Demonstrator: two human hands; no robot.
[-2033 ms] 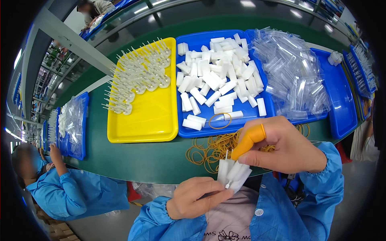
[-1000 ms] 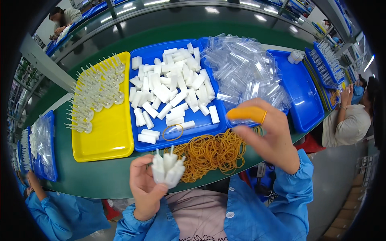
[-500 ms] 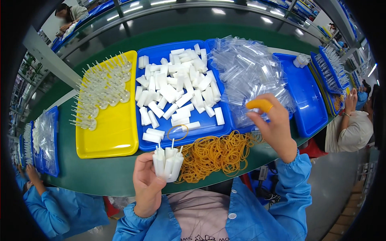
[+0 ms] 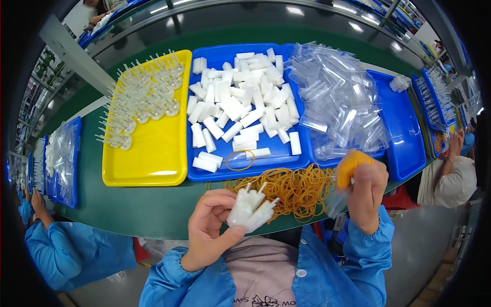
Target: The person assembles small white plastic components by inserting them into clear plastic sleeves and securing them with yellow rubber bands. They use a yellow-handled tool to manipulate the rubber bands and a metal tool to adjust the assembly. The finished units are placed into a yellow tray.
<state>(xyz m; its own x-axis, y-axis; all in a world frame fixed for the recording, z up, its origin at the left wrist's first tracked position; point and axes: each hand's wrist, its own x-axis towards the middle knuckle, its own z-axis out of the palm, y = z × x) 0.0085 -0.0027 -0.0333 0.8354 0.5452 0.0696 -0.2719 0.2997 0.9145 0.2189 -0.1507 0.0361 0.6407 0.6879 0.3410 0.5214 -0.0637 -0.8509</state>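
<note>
My left hand (image 4: 212,225) is closed around a bundle of white pieces (image 4: 250,209) with thin white stems poking out of the top; it tilts to the right over the table's front edge. My right hand (image 4: 364,192), an orange cover on one finger, is closed on a clear plastic sleeve (image 4: 335,204), blurred by motion and hanging beside the fingers. Between the hands, a heap of orange rubber bands (image 4: 291,192) lies on the green table. Beyond the right hand is a pile of clear plastic sleeves (image 4: 337,97) in a blue tray.
At the left stands a yellow tray (image 4: 146,171) with rows of white stemmed pieces. A blue tray (image 4: 215,175) holds white foam-like blocks and a single rubber band (image 4: 240,160). Another blue tray (image 4: 406,146) stands at the right. Other people sit on both sides.
My right hand has come down from the sleeve pile toward me, now with a clear sleeve in it. My left hand has moved right, and its bundle has tipped to the right.
</note>
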